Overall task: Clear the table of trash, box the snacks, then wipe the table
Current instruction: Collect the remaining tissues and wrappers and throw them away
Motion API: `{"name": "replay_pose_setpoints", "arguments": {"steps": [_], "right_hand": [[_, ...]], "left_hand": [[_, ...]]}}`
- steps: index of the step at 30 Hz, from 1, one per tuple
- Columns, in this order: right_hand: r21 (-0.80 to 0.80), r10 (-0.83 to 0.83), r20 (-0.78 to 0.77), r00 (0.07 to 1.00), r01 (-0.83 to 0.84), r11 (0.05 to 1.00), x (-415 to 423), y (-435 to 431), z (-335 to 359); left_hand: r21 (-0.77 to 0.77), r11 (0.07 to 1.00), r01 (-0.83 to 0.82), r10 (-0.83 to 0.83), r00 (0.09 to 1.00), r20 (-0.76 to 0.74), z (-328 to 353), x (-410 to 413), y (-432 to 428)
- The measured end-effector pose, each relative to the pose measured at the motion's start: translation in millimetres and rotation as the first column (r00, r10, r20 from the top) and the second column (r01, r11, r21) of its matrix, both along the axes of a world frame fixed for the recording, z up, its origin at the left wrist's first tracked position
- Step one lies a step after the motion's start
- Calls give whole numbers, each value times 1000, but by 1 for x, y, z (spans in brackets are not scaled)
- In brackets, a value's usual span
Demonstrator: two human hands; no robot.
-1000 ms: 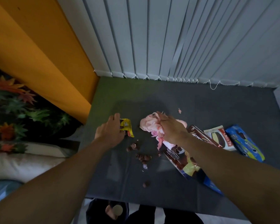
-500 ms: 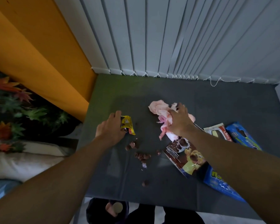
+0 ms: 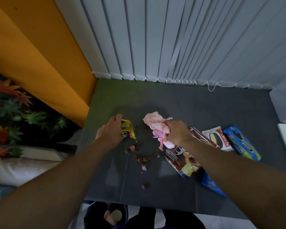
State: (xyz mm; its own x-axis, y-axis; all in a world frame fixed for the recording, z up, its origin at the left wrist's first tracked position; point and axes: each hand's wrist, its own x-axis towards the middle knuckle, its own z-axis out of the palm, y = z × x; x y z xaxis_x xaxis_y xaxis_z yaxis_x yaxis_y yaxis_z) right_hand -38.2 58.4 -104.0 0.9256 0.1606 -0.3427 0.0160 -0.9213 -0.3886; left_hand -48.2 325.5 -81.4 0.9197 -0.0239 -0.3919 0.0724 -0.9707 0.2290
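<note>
- The pink tissue [image 3: 153,123] is the trash in hand. Over the last second the right hand [image 3: 177,133] has gone from lying on it to bunching it up, and its fingers now curl round the near part of the wad.
- The tissue is crumpled, pale pink with redder patches. Its loose far part rests on the bench [image 3: 188,104] near the middle, and a tail hangs below the fist.
- The yellow wrapper [image 3: 130,131] lies just left of the tissue, toward the bench's left edge. The left hand [image 3: 111,132] has stayed on it throughout, fingers closed on its left side. The wrapper looks torn and creased.
- I judge both pieces are gripped and ready to be lifted off, so trash clearing is under way but not done.
- Brown crumbs [image 3: 142,159] are scattered between the two forearms toward the near edge and have not shifted. They will probably need picking up or wiping.
- The snacks are not yet boxed. A brown snack bag [image 3: 178,158] lies partly under the right wrist, and a pie packet [image 3: 219,140] and a blue packet [image 3: 242,143] lie side by side toward the right edge.
</note>
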Motion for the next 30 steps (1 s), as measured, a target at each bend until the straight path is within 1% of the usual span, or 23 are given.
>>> {"name": "replay_pose_setpoints", "arguments": {"steps": [6, 14, 19, 24, 30], "right_hand": [[12, -19, 66, 998, 19, 1000, -1, -1, 20], [50, -159, 188, 969, 152, 987, 8, -19, 47], [54, -216, 227, 950, 209, 976, 7, -31, 52], [68, -231, 180, 956, 222, 973, -3, -33, 43], [79, -162, 75, 984, 156, 985, -6, -15, 18]], "left_hand": [[11, 999, -32, 32, 999, 21, 16, -2, -2], [-16, 998, -63, 64, 995, 75, 39, 2, -4], [-59, 997, -57, 64, 991, 118, 42, 9, -12], [-54, 998, -27, 33, 994, 101, 35, 13, -21], [-23, 999, -25, 26, 998, 56, 22, 9, -19]]}}
